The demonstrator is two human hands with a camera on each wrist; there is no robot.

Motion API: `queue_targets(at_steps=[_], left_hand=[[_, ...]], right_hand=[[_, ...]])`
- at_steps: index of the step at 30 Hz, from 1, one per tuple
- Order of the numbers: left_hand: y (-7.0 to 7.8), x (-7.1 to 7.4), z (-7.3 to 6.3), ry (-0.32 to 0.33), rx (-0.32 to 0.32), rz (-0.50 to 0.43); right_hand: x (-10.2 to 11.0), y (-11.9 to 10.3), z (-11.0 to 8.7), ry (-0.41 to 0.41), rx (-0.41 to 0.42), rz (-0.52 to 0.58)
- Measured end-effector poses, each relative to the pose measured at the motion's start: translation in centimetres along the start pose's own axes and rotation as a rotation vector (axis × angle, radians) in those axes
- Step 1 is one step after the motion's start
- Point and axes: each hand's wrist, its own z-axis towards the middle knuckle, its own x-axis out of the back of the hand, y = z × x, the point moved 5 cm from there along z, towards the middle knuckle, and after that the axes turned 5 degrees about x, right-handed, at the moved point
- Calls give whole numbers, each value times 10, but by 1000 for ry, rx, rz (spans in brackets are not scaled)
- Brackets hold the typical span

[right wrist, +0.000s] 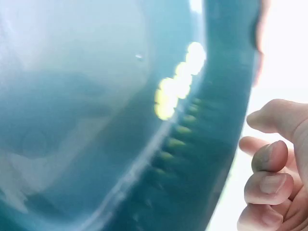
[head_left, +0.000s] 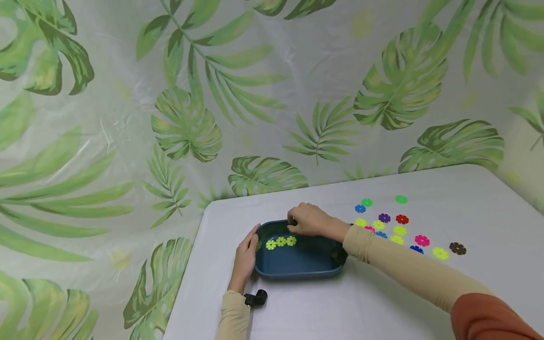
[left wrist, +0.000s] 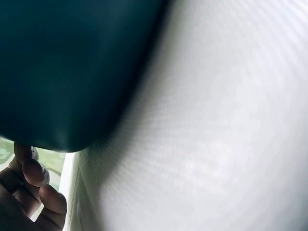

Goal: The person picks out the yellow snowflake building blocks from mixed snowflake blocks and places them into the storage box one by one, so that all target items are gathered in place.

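Observation:
A dark blue rectangular tray (head_left: 297, 275) rests on the white table. Three yellow notched discs (head_left: 281, 241) lie in a row inside its far left part. My left hand (head_left: 245, 257) holds the tray's left end, thumb by the rim and fingers along the outside; several fingers show beside the tray in the left wrist view. At the far rim is my right hand (head_left: 311, 219), fingers bent, with a dark spot between thumb and forefinger. In the right wrist view its curled fingers (right wrist: 272, 183) are beside the rim; whether they pinch anything is unclear.
Right of the tray, several notched discs lie scattered, among them a brown disc (head_left: 457, 248), a red disc (head_left: 402, 219) and a green disc (head_left: 401, 199). My right forearm covers part of that area. A leaf-patterned curtain (head_left: 255, 118) hangs behind the table (head_left: 467, 198).

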Motion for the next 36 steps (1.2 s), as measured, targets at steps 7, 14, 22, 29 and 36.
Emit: queue_targets(at_steps=[7,14,22,29,36], left_hand=[[2,0,-2,8,-8,-3],[3,4,2,19,-6,13],[6,5,2,8,-9,21],[5,5,0,13,-5,16],[4,0,-4,9,0,13]], right_hand=[[39,7,-21,147,-3,28],[71,21,-45,241,-50,46],[89,45,-79,288,-141,73],[99,70,-121,352,-182,85],[105,97,-178,387,-260,74]])
